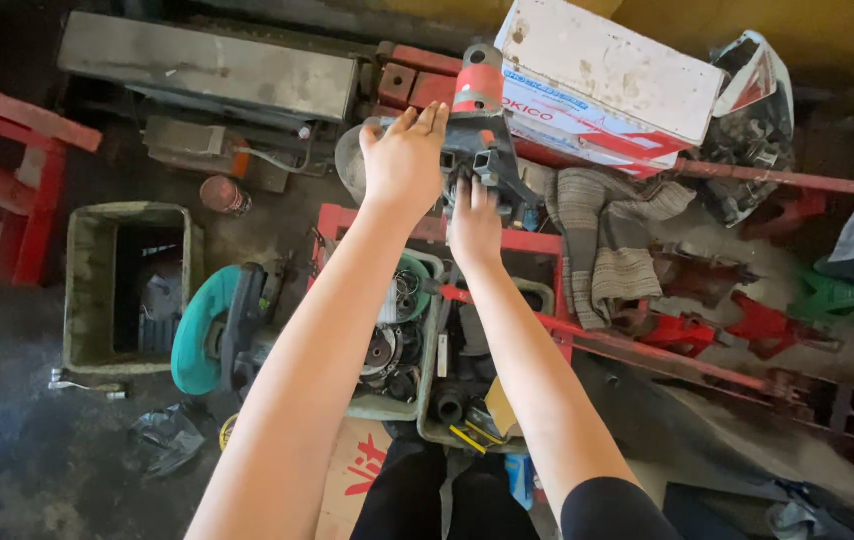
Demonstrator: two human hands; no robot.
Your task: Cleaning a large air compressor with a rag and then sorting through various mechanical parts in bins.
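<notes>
My left hand (405, 158) lies flat, fingers together, against the left side of a grey and red power tool body (480, 120) that stands upright at the back of a red metal frame (522, 243). Just below the tool, my right hand (474, 222) has its fingers curled on the dark housing. Both forearms reach forward over two grey trays of dirty machine parts (397, 340).
A teal circular saw (212, 330) lies left of the trays, beside an open grey box (87, 290). Behind the tool sits a worn white cardboard box (607, 75). A striped cloth (602, 250), red and green clamps (767, 325) and red bars lie right.
</notes>
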